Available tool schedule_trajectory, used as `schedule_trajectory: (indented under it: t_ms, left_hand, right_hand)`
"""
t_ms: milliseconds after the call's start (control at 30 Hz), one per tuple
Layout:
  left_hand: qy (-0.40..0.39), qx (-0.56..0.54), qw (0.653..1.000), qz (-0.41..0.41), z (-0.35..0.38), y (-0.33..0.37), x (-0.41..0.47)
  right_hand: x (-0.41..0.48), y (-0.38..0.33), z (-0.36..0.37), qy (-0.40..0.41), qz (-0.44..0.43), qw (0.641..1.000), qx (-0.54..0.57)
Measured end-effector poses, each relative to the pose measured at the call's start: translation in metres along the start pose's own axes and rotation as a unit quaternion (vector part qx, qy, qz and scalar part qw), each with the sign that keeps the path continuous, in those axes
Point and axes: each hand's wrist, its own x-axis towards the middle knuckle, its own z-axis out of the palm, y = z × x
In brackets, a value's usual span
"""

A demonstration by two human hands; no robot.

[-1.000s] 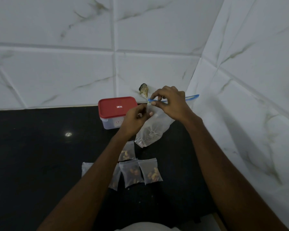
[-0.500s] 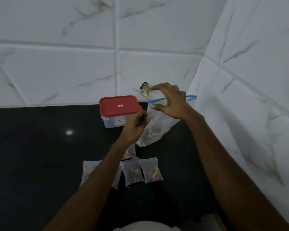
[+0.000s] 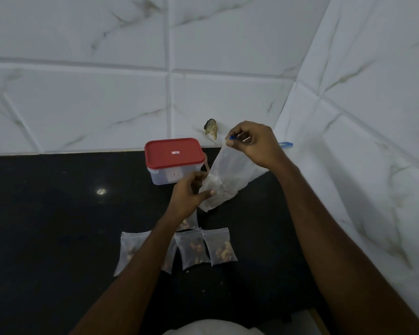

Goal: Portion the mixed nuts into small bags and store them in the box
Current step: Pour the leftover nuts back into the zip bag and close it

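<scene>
My right hand [image 3: 254, 143] pinches the blue zip edge [image 3: 286, 144] of the large clear bag [image 3: 230, 170], which hangs tilted over the black counter [image 3: 46, 226]; my left hand [image 3: 188, 194] curls round the bag's lower side, thumb across the plastic; whether the bottom corner rests on the counter I cannot tell. Just left of the bag stands the box [image 3: 173, 175], its red lid [image 3: 174, 152] on; nearer me the small bags of nuts [image 3: 219, 249] lie flat in a row, some partly hidden under my left forearm, one more just behind the row.
</scene>
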Motion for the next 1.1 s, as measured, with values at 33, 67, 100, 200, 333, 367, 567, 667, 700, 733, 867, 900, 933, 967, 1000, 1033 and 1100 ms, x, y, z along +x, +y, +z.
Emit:
schedule_trajectory:
  t_ms: [33, 67, 100, 200, 333, 367, 567, 667, 700, 733, 867, 900, 933, 967, 1000, 1033, 1100]
  left_hand:
    - [0.006, 0.004, 1.000, -0.017, 0.000, -0.005, -0.002]
    - [0.011, 0.004, 0.999, -0.032, 0.000, -0.009, -0.003]
    - [0.013, 0.000, 0.999, -0.043, 0.001, -0.014, -0.003]
    - [0.001, 0.009, 0.998, -0.059, 0.000, -0.026, -0.004]
    - [0.009, 0.047, 0.998, -0.048, 0.003, -0.039, -0.010]
    - [0.022, 0.051, 0.998, -0.042, 0.004, -0.041, -0.011]
    - [0.052, 0.046, 0.996, -0.054, 0.008, -0.046, -0.014]
    - [0.054, 0.038, 0.994, -0.089, 0.007, -0.051, -0.017]
    - [0.053, 0.039, 0.993, -0.100, 0.006, -0.052, -0.019]
    - [0.051, 0.044, 0.992, -0.104, 0.006, -0.054, -0.019]
    - [0.004, 0.066, 0.992, -0.106, 0.000, -0.055, -0.016]
    - [-0.008, 0.065, 0.992, -0.103, -0.001, -0.053, -0.015]
    - [-0.013, 0.057, 0.994, -0.096, -0.002, -0.050, -0.012]
    - [-0.009, 0.046, 0.995, -0.083, -0.002, -0.045, -0.010]
    - [0.001, 0.031, 0.997, -0.065, -0.001, -0.038, -0.008]
    - [0.014, 0.022, 0.999, -0.045, 0.001, -0.031, -0.005]
    - [0.042, 0.025, 0.999, 0.001, 0.005, -0.018, 0.001]
  right_hand:
    - [0.000, 0.001, -0.001, 0.013, 0.008, 1.000, 0.001]
    - [0.000, 0.002, -0.002, 0.026, 0.014, 1.000, 0.001]
    - [0.000, 0.003, -0.003, 0.037, 0.019, 0.999, 0.003]
    - [0.001, 0.006, -0.006, 0.069, 0.029, 0.997, 0.014]
    - [0.002, 0.008, -0.008, 0.097, 0.040, 0.994, 0.022]
    - [0.003, 0.008, -0.009, 0.100, 0.042, 0.994, 0.021]
    - [0.002, 0.005, -0.011, 0.105, 0.045, 0.993, 0.017]
    - [0.003, 0.005, -0.018, 0.123, 0.064, 0.990, 0.040]
    - [0.003, 0.005, -0.018, 0.127, 0.068, 0.989, 0.039]
    - [0.003, 0.005, -0.018, 0.124, 0.067, 0.989, 0.036]
    - [0.004, 0.000, -0.011, 0.087, 0.053, 0.994, 0.028]
    - [0.005, -0.002, -0.011, 0.086, 0.050, 0.995, 0.024]
    - [0.007, -0.003, -0.011, 0.083, 0.046, 0.995, 0.020]
    - [0.009, -0.005, -0.011, 0.076, 0.042, 0.996, 0.017]
    - [0.010, -0.007, -0.010, 0.064, 0.037, 0.997, 0.015]
    - [0.010, -0.008, -0.008, 0.046, 0.031, 0.998, 0.011]
    - [0.011, -0.012, -0.004, 0.001, 0.022, 1.000, -0.005]
